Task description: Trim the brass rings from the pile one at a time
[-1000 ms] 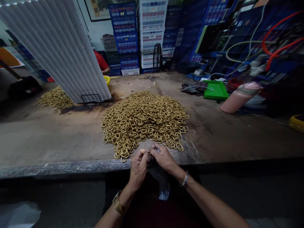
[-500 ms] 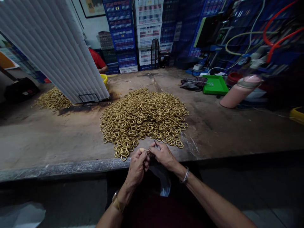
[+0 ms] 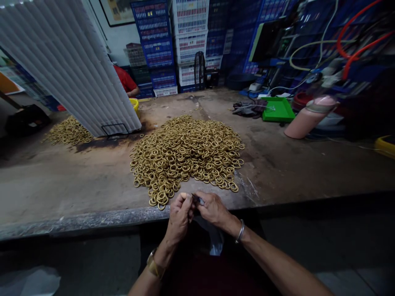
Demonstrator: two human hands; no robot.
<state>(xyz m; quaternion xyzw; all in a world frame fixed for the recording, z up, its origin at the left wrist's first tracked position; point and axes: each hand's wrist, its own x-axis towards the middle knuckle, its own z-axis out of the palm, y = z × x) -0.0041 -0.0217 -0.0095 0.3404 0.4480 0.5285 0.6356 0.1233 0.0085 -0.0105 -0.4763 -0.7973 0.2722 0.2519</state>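
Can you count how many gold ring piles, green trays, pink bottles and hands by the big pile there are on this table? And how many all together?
Gold ring piles: 2 (big pile, pile at far left)
Green tray: 1
Pink bottle: 1
Hands: 2 (left hand, right hand)
Total: 6

The heaped rings (image 3: 188,152) look to my eye like brassy metal, smooth with a dull sheen. The surface (image 3: 92,176) is matt, stained and scratched, its front edge (image 3: 86,218) rough and greyish. The ribbed panel (image 3: 74,70) seems pale plastic; the crates (image 3: 158,51) and green tray (image 3: 278,110) look plastic too. The pink bottle (image 3: 304,121) is smooth, the bangle (image 3: 240,231) shiny metal, the red sleeve (image 3: 124,79) matt cloth.
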